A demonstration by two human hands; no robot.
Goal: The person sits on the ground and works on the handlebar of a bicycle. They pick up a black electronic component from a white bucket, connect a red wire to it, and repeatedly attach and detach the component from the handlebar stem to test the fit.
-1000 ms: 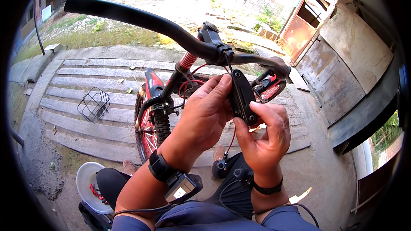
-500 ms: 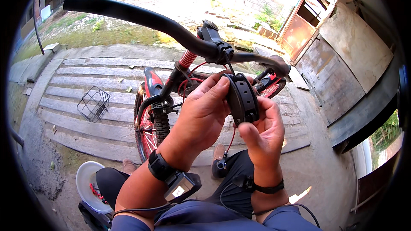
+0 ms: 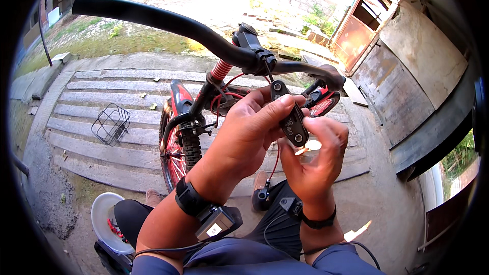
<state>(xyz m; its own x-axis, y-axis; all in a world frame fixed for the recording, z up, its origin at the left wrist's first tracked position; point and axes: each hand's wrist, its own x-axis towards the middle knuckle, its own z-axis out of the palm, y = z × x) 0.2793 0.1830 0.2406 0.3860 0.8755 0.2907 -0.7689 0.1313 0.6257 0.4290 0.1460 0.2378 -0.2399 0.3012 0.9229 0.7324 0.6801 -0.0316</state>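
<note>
A black folding multi-tool [image 3: 294, 122] with a round bolt at each end is held up in front of the handlebar. My left hand [image 3: 253, 122] is closed on it, thumb flat on its printed side and fingers behind. At its lower right edge, my right hand [image 3: 321, 147] is closed, with bent fingertips and thumb at the tool; their exact contact is partly hidden. Just beyond stands a red and black bicycle, its black handlebar [image 3: 168, 20] stretching across the view. A red cable [image 3: 275, 165] with a black end piece hangs below my hands.
A knobbly bicycle tyre [image 3: 191, 150] stands left of my left forearm. On the slatted stone paving lies a black wire basket [image 3: 111, 124]. A white bucket [image 3: 104, 224] with red items in it is by my left knee. Metal panels [image 3: 402, 76] line the right side.
The multi-tool has been turned, so its flat printed side shows instead of its slotted edge. My right hand's fingers have curled in toward its lower edge.
</note>
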